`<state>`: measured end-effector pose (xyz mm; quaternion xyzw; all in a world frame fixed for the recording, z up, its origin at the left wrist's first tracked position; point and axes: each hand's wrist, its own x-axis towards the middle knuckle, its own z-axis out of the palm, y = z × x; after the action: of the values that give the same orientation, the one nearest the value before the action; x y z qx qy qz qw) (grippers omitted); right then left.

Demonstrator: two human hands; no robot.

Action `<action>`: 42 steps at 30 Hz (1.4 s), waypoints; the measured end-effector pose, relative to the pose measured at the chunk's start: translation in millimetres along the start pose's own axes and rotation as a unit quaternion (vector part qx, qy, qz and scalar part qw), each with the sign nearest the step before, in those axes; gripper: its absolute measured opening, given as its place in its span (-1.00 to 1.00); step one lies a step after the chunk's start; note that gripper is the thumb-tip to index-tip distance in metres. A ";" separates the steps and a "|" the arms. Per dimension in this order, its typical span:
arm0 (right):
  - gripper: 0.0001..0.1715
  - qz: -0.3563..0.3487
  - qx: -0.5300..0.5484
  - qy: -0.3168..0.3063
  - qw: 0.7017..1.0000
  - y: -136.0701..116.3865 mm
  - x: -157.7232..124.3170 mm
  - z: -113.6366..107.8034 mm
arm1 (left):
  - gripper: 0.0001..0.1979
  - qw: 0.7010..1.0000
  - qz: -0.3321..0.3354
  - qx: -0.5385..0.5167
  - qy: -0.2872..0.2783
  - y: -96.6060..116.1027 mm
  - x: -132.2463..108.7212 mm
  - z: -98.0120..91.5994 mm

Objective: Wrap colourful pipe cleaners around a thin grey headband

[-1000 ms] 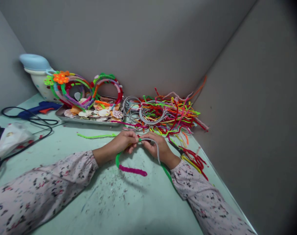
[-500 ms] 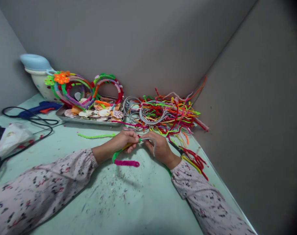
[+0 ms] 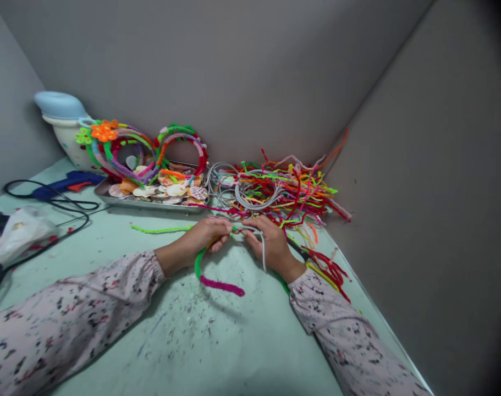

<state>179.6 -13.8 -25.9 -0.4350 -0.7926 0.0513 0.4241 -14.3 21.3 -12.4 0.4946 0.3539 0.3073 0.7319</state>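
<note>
My left hand is closed around a partly wrapped headband. Its covered end hangs below the hand, green first and then magenta at the tip. A small green wrap shows at my left fingertips, and beyond it the bare grey band curves down past my right palm. My right hand is closed at that green spot, with thumb and fingers on the band. Whether it also pinches a loose pipe-cleaner end is hidden. A lime green pipe cleaner lies on the table, left of my left hand.
Behind the hands, a metal tray holds shells and several wrapped headbands. Grey bands and a heap of pipe cleaners lie right of it. Scissors rest by my right wrist. A blue glue gun, cable and bottle stand left.
The headband has turned in my hands: its magenta end swung lower and to the right, while the bare grey end dropped lower. Both hands shifted slightly up the table.
</note>
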 end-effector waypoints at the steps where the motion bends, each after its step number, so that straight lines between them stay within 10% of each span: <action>1: -0.79 0.009 -0.002 -0.002 1.000 1.0 0.4 -0.7 | -0.88 1.000 0.013 -0.010 0.003 0.0 -0.3 -0.2; 12: -0.75 0.043 -0.099 0.235 0.966 1.1 7.6 -10.2 | -0.85 0.988 0.109 -0.066 0.085 11.0 -8.2 3.9; 19: -0.79 -0.014 0.031 0.032 0.999 -17.3 5.2 -3.0 | -0.81 0.992 0.120 0.026 0.034 4.0 -11.2 10.2; 42: -0.93 -0.021 -0.010 0.048 0.999 -20.7 0.9 0.5 | -0.87 0.996 0.082 0.036 0.012 -0.3 -9.9 12.0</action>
<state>165.6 -25.8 -16.3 -0.4242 -0.7809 0.0131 0.4583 -9.9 7.3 -7.4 0.5440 0.3317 0.3590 0.6820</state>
